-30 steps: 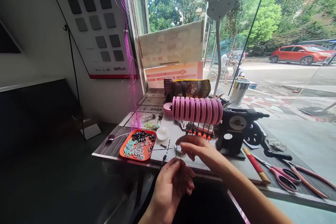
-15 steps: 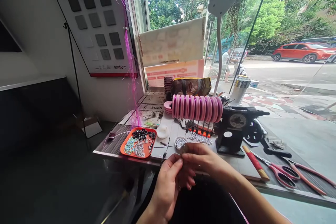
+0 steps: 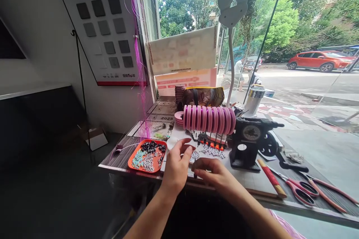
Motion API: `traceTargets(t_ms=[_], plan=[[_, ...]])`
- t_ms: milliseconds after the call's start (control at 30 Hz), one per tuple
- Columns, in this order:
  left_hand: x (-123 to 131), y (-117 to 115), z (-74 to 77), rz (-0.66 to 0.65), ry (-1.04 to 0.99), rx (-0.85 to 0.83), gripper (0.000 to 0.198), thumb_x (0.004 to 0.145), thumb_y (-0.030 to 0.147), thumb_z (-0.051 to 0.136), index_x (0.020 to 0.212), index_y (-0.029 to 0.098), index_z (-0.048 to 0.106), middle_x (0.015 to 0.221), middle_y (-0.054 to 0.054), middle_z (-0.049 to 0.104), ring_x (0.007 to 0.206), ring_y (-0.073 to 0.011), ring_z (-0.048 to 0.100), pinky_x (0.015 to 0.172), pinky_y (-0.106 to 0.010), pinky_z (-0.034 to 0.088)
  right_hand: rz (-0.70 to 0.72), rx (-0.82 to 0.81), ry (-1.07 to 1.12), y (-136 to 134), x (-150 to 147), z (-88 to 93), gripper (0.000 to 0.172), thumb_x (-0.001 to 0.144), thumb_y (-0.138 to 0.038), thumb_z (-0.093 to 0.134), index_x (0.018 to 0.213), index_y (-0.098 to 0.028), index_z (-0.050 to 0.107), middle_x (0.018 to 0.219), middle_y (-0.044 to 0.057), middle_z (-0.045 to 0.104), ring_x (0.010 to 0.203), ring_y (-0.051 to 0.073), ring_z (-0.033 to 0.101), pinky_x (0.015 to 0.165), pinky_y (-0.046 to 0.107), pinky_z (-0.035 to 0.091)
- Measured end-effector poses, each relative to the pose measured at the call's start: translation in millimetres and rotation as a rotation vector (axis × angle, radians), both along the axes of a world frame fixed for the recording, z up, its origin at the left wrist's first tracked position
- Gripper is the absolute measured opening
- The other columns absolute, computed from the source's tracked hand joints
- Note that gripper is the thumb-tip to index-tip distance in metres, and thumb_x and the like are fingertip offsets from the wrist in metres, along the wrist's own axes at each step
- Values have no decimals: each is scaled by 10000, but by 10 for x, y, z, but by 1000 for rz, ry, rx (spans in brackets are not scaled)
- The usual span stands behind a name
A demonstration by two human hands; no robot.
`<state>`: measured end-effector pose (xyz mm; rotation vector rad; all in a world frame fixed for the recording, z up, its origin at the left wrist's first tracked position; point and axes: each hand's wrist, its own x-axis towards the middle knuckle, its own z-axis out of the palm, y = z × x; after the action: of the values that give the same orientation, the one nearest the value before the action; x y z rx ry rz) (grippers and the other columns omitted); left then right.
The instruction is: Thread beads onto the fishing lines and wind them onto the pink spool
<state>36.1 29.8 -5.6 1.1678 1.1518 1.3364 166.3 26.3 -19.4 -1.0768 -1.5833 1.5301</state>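
Note:
My left hand [image 3: 177, 161] is raised over the front of the table, its fingers curled and the thumb drawn in; whatever it may hold is too small to tell. To its right and a little lower, my right hand [image 3: 211, 171] has its fingertips pinched together, their grip hidden, with a small dark bit [image 3: 195, 175] just below them. Between the hands, a small round dish of pale beads [image 3: 194, 156] is partly covered. Behind my left fingers lies a white round lid [image 3: 171, 144], mostly hidden.
An orange tray [image 3: 130, 164] holds small black, teal and silver parts. Loose pale beads [image 3: 214, 152] lie below a row of pink spools [image 3: 209, 119] on a black hand-cranked winder [image 3: 246, 143]. Red-handled scissors [image 3: 304, 190], pliers [image 3: 328, 194] and a red-and-tan stick [image 3: 271, 178] lie at right.
My hands were together at the fingertips and are now apart. The left has risen towards the white lid; the right stays near the front edge, slightly lower. The view has shifted slightly.

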Motion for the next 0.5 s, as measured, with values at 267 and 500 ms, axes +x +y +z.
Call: traceTargets(t_ms=[267, 500], plan=[[238, 301, 227, -37, -414, -123, 212, 622, 290, 666, 691, 106, 585, 547, -13, 584, 488, -90, 520, 482, -195, 414, -63, 28, -17, -7, -44, -15, 147, 658, -287, 558, 622, -148, 527, 555, -30, 438, 491, 74, 313, 467, 226, 251], [199, 264, 198, -75, -627, -297, 207, 595, 235, 707, 702, 115, 577, 550, -10, 600, 443, -67, 506, 418, -159, 394, -61, 30, 0, 26, -59, -7, 52, 622, -192, 509, 595, -148, 505, 537, -33, 433, 493, 71, 337, 453, 207, 259]])
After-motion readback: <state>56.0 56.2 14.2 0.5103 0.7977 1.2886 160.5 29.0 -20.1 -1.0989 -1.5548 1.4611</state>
